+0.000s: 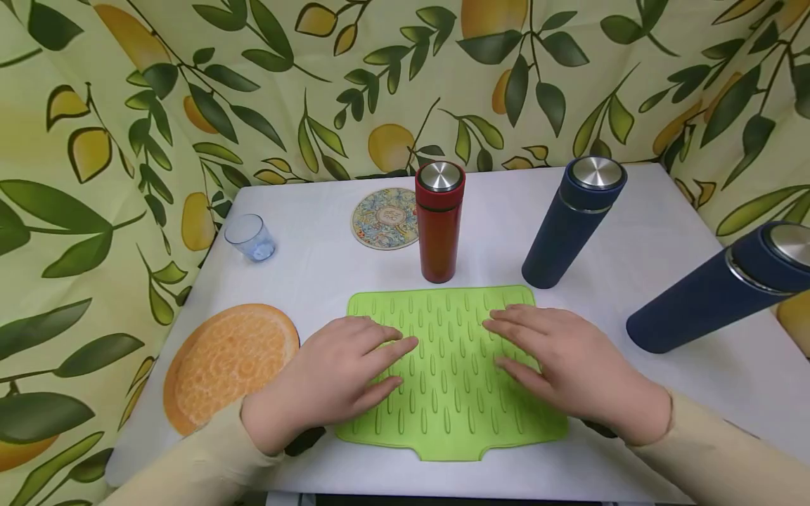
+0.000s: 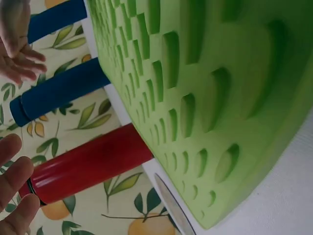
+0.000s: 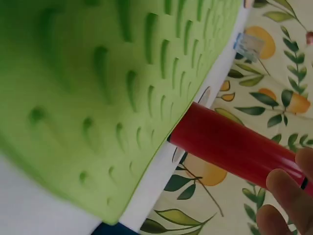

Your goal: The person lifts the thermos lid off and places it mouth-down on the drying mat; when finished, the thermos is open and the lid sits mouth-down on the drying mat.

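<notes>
Head view: left hand (image 1: 329, 372) and right hand (image 1: 572, 365) over green mat (image 1: 449, 393), fingers extended, nothing gripped. Mat lies flat on white table (image 1: 310, 232), near side. Likely light, bendy, grippy, not fragile; pinch opposite side edges. Red bottle (image 1: 439, 239) stands just beyond its far edge.
</notes>
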The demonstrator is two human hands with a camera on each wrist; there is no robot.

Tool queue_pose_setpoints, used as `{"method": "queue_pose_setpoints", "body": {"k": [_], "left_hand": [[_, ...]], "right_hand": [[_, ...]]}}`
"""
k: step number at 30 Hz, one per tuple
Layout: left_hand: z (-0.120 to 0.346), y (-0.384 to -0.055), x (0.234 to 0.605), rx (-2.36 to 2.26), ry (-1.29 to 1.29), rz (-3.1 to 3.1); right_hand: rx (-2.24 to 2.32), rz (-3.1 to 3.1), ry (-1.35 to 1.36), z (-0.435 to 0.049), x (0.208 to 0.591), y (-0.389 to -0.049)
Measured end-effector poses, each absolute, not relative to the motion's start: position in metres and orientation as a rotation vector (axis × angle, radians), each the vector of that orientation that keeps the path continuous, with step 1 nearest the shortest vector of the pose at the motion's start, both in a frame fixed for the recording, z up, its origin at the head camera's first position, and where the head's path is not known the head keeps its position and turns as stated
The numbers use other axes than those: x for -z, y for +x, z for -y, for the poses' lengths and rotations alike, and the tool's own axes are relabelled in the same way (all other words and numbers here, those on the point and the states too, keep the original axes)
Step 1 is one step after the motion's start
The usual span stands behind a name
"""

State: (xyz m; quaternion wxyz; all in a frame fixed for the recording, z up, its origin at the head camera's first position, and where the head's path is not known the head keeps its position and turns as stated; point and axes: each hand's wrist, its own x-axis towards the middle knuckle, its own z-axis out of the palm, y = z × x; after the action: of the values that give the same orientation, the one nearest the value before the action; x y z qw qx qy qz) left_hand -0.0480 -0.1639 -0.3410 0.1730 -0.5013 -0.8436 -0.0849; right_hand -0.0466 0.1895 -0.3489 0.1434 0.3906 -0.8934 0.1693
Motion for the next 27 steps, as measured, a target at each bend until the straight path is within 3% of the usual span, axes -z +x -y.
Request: {"method": "queue_pose_setpoints", "body": {"k": [12,27], "left_hand": [[0.156,-0.077,0.342,0.369,-1.181,2.471],[0.146,-0.102,0.341,0.464,-0.996,2.570]], "right_hand": [[-1.237,2.728,0.350,-0.141,0.352,-0.123],[-1.384,2.700,0.172,-0.103,0.369,-0.167]]}}
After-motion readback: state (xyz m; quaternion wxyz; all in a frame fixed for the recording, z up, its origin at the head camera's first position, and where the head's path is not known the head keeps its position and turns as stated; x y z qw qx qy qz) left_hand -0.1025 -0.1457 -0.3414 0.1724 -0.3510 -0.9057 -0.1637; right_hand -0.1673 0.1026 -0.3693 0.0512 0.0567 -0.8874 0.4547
